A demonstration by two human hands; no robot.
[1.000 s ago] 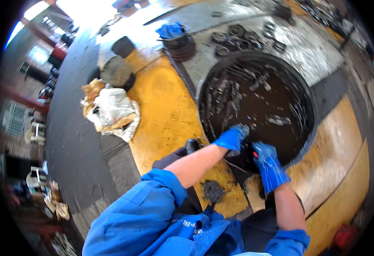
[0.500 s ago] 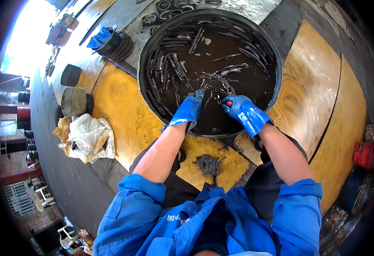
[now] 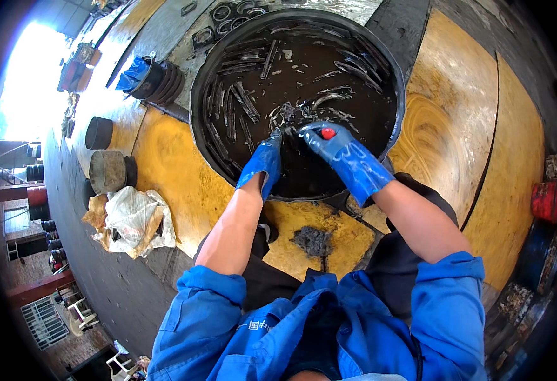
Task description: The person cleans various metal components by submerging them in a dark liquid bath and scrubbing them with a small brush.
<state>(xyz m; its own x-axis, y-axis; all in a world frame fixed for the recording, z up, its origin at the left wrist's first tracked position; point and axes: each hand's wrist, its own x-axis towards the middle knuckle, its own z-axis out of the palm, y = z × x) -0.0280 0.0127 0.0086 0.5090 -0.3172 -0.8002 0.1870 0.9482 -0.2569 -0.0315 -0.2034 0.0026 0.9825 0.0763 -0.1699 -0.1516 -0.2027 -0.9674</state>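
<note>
Both hands in blue gloves, reaching into round black tub [image 3: 389, 136] of dark liquid w/ long metal strips. Left hand [image 3: 262, 162] closed on dark clump [image 3: 286, 115] at tub centre. Right hand [image 3: 335, 149] gripping small red-tipped tool [image 3: 327, 133], just beside clump. Tub sits on yellow surface [image 3: 456, 127]; crumpled plastic bag [image 3: 132, 219] well apart, left.

I see the round basin [image 3: 393, 76] ahead of me, metal strips [image 3: 243, 101] lying in it, both my hands reaching in: left hand [image 3: 262, 162] beside right hand [image 3: 342, 155]. Stacked rings [image 3: 158, 79] sit left of the basin, a crumpled bag [image 3: 132, 219] nearer left, a wire brush [image 3: 313, 241] between my knees
</note>
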